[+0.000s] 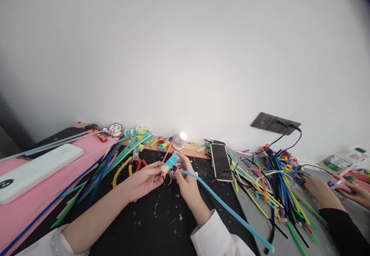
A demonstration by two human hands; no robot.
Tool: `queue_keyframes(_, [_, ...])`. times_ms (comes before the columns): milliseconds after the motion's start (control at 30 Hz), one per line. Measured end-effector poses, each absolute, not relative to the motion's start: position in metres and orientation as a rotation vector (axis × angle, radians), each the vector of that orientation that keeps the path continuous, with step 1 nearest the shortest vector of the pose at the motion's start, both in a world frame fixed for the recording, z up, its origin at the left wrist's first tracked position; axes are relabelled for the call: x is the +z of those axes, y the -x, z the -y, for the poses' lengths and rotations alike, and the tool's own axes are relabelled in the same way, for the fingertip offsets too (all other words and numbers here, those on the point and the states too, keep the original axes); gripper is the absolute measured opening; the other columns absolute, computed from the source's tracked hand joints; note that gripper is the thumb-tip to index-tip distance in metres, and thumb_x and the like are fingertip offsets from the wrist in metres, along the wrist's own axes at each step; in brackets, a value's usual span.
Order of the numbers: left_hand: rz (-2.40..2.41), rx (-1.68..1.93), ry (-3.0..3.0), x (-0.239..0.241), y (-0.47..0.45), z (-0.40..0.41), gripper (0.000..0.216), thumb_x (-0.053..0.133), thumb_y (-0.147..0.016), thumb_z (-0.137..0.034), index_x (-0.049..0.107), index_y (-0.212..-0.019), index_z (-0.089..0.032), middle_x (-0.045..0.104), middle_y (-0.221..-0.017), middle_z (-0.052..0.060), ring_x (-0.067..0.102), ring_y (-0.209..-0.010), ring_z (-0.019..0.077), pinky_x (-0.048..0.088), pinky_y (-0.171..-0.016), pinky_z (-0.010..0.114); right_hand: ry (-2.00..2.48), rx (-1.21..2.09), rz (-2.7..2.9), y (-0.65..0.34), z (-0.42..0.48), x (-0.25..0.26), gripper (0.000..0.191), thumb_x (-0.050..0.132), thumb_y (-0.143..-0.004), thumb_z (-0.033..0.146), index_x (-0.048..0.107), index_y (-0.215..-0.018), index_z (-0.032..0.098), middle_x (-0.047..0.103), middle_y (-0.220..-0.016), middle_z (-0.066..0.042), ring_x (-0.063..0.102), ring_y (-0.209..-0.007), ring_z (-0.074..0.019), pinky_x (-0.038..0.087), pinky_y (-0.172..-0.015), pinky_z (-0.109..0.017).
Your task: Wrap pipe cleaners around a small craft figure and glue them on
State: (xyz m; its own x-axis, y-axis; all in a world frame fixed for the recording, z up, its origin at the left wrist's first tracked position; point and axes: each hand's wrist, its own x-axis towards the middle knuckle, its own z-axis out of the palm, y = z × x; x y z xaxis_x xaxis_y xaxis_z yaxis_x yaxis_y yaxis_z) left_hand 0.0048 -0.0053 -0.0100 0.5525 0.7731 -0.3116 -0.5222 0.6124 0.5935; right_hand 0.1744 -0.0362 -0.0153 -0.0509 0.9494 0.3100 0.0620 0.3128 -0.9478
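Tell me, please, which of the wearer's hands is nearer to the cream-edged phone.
Right: the right hand is left of the cream-edged phone; the left hand is farther left.

own hands [146,181] [187,182]: 2 | co-worker's hands [320,190] [357,192]: 2 | cup [179,142]: 1 | plugs [280,123] [293,127]: 2

Wooden bench [193,150], black mat [156,225] dotted with scraps [180,217], pink sheet [54,188] at left, grey surface [245,213] at right under pipe cleaners [285,190], white cup [179,141] at back.
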Motion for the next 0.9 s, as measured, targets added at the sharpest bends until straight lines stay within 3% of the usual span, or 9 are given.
queue_keyframes(333, [-0.644, 0.832, -0.517, -0.0079, -0.0062, 0.0065, 0.009, 0.060, -0.088, -0.012, 0.069, -0.088, -0.012, 0.071, -0.084, 0.009, 0.068, -0.076, 0.0136, 0.059, -0.073, 0.024, 0.994, 0.982, 1.363, -0.1716, 0.0351, -0.0102, 0.040, 0.057, -0.087, 0.034, 0.052, -0.126, 0.026, 0.062, -0.100, -0.004, 0.056, -0.073, -0.0136, 0.051, -0.066, -0.026])
queue_keyframes(467, [-0.673, 0.823, -0.608, -0.0071, -0.0059, 0.0091, 0.006, 0.069, -0.080, -0.009, 0.070, -0.085, -0.012, 0.070, -0.082, 0.006, 0.067, -0.077, 0.0122, 0.058, -0.076, 0.023, 1.017, 0.955, 1.370, -0.1725, 0.0349, -0.0120, 0.037, 0.058, -0.087, 0.033, 0.053, -0.123, 0.025, 0.061, -0.101, -0.005, 0.057, -0.071, -0.0125, 0.051, -0.064, -0.024])
queue_keyframes(700, [-0.766, 0.834, -0.695, -0.0082, -0.0066, 0.0093, 0.017, 0.081, -0.069, -0.016, 0.070, -0.082, -0.015, 0.068, -0.077, 0.002, 0.065, -0.069, 0.0103, 0.057, -0.068, 0.020, 1.017, 0.962, 1.308, -0.1702, 0.0358, -0.0109, 0.030, 0.060, -0.084, 0.030, 0.052, -0.112, 0.024, 0.060, -0.101, -0.004, 0.057, -0.073, -0.0128, 0.052, -0.063, -0.024])
queue_keyframes(900, [-0.759, 0.863, -0.702, -0.0076, -0.0083, 0.0108, 0.019, 0.082, -0.067, -0.016, 0.070, -0.081, -0.015, 0.068, -0.080, 0.003, 0.065, -0.073, 0.0118, 0.056, -0.073, 0.023, 1.081, 0.851, 1.227, -0.1705, 0.0354, -0.0068, 0.015, 0.062, -0.078, 0.031, 0.050, -0.080, 0.021, 0.051, -0.071, 0.003, 0.050, -0.058, -0.0105, 0.046, -0.052, -0.020])
